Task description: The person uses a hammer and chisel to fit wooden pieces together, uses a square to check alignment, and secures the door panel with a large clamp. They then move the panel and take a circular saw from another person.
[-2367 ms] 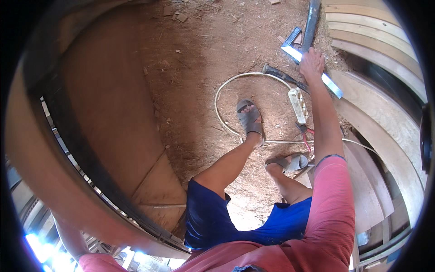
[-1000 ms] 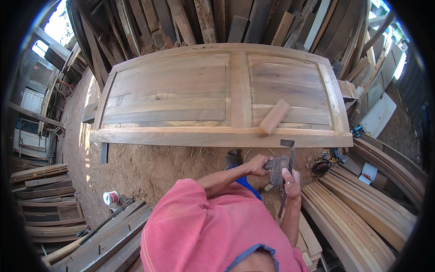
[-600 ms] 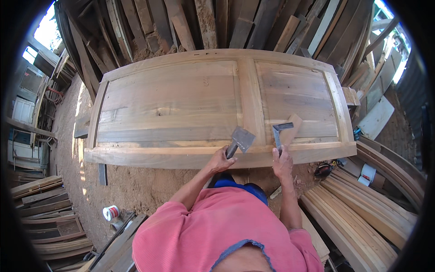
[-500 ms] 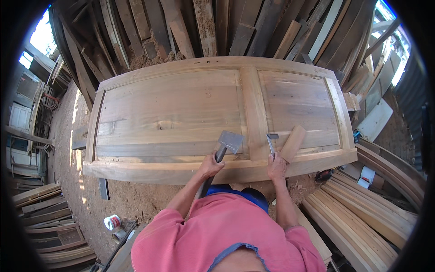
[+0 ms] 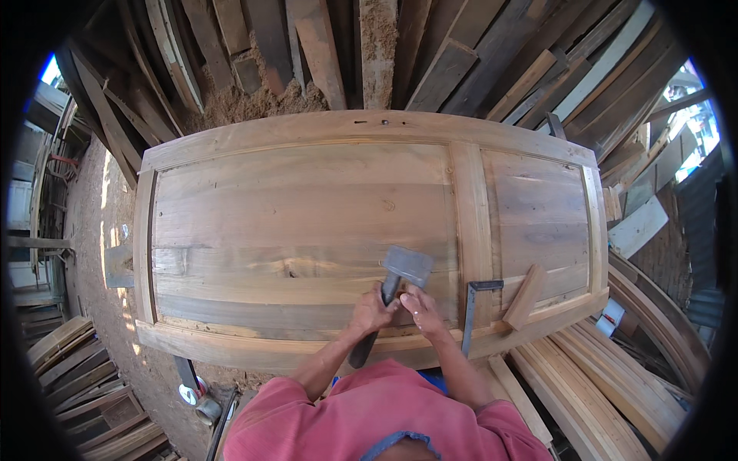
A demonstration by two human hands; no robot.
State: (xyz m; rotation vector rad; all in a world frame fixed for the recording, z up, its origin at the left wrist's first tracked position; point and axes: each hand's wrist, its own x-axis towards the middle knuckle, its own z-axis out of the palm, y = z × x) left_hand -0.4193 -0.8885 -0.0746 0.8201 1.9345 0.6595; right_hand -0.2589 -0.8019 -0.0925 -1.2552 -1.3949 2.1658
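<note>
My left hand grips the dark handle of a mallet with a broad grey block head, held over the lower part of a large panelled wooden door. Close beside it, my right hand has its fingers drawn together just below the mallet head; whatever is between them is hidden. An L-shaped metal tool with a dark short arm rests across the door's near edge, right of my right hand. Farther right, a short wooden strip lies slantwise over the near rail.
Upright boards lean behind the door's far side, with sawdust among them. Long planks are stacked at the near right, and more timber at the left. A white tub stands on the ground at the near left.
My right hand has let go of the L-shaped tool and come left, next to my left hand at the mallet. The view has shifted, so the door sits lower.
</note>
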